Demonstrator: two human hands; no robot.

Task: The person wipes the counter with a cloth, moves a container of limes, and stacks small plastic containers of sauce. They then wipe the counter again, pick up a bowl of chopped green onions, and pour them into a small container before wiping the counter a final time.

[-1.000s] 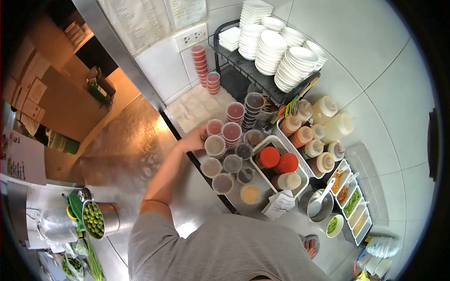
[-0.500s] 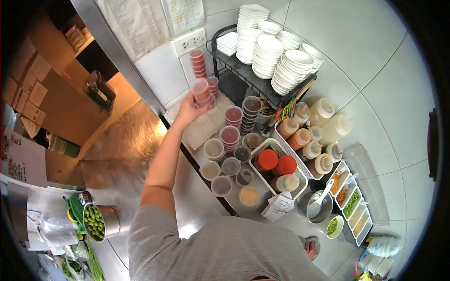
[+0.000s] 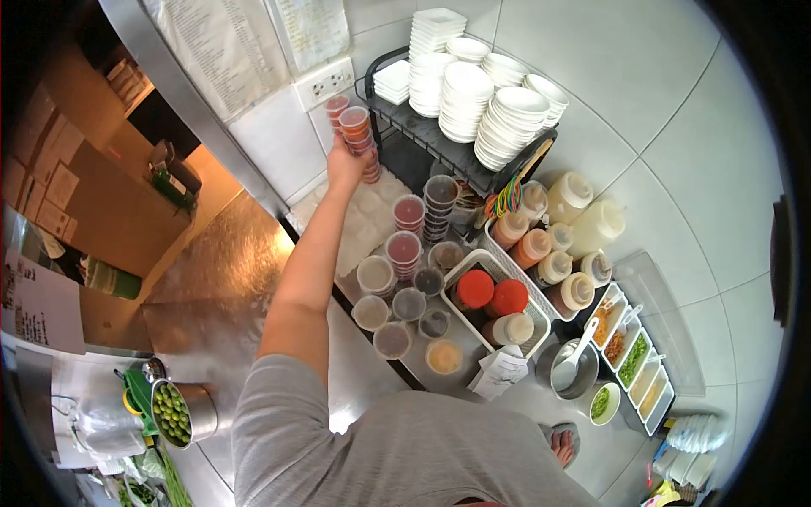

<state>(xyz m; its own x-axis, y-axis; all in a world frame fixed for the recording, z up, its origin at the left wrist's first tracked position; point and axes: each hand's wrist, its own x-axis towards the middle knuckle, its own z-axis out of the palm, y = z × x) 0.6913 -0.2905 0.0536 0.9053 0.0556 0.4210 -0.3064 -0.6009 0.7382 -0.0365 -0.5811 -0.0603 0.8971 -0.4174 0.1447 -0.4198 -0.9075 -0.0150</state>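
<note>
My left hand is closed around lidded clear cups of red sauce near the wall, at the upper left of the counter. These cups appear lined up above a short red stack, though my fingers partly hide where they meet. Just behind them rises another stack of red cups. Below the hand lies a pale cloth. Nearer to me stand stacks of dark red cups, a tall stack of dark cups and several pale-lidded cups. My right hand is out of view.
A black rack holds piled white bowls. Sauce bottles fill one basket; red-lidded jars stand in another. To the right are a metal pot and condiment trays. The counter's edge runs along my left.
My left hand has moved up towards the wall with the red cups, from over the cloth to the short red stack. The camera view has shifted slightly.
</note>
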